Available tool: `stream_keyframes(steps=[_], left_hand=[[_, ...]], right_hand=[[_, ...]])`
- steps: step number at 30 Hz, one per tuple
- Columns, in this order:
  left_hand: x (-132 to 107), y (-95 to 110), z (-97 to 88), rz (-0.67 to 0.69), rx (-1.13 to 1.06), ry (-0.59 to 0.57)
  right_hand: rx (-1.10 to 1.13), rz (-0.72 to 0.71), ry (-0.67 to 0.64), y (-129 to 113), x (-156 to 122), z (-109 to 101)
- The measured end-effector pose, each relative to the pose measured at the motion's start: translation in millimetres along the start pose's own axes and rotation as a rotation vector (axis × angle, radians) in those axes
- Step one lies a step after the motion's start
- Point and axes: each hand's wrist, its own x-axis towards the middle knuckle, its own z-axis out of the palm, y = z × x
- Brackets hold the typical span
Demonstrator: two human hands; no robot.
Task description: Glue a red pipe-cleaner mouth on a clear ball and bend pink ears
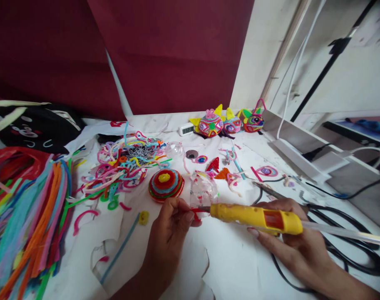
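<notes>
My right hand grips a yellow hot glue gun with a clear glue stick sticking out of its back. Between the thumb and fingers of my left hand is a small red pipe cleaner piece, and the gun's nozzle meets it or lies just beside it. Behind the nozzle sits a clear plastic ball with red bits on it. To its left rests a dome of coiled pipe cleaners in red, blue and orange with a yellow centre.
Bundled pipe cleaners fill the left side. A tangled pile of pipe cleaner scraps lies behind. Finished colourful figures stand at the back near a small digital timer. Scissors, a black cable and a power strip are at right.
</notes>
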Motion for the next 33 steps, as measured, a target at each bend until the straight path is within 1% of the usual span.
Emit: stream_keyframes(steps=[4, 7, 9, 13, 16, 21, 24, 33], left_hand=[[-0.6, 1.1, 1.3, 0.012, 0.008, 0.006], [0.1, -1.1, -0.5, 0.02, 0.018, -0.007], [0.9, -3.2, -2.1, 0.025, 0.016, -0.031], [2.4, -7.3, -4.7, 0.033, 0.013, -0.04], [2.7, -9.9, -6.3, 0.051, 0.038, -0.066], [2.2, -12.1, -7.4, 0.037, 0.069, -0.051], [2.0, -12.8, -7.6, 0.033, 0.087, -0.061], [0.8, -16.4, -10.9, 0.044, 0.128, -0.088]], right_hand=[[-0.032, -0.056, -0.033, 5.5, -2.1, -1.2], [-0.052, -0.055, -0.043, 7.7, -3.6, -1.9], [-0.07, -0.057, -0.053, 7.0, -3.9, -2.7], [-0.098, -0.083, -0.085, 3.4, -3.5, -5.1], [-0.086, -0.065, -0.098, 2.1, -3.5, -6.2], [-0.064, -0.041, -0.103, 5.0, -5.6, -4.8], [-0.047, -0.011, -0.113, 7.5, -8.1, -4.3], [-0.211, -0.056, -0.176, 7.3, -10.8, -9.2]])
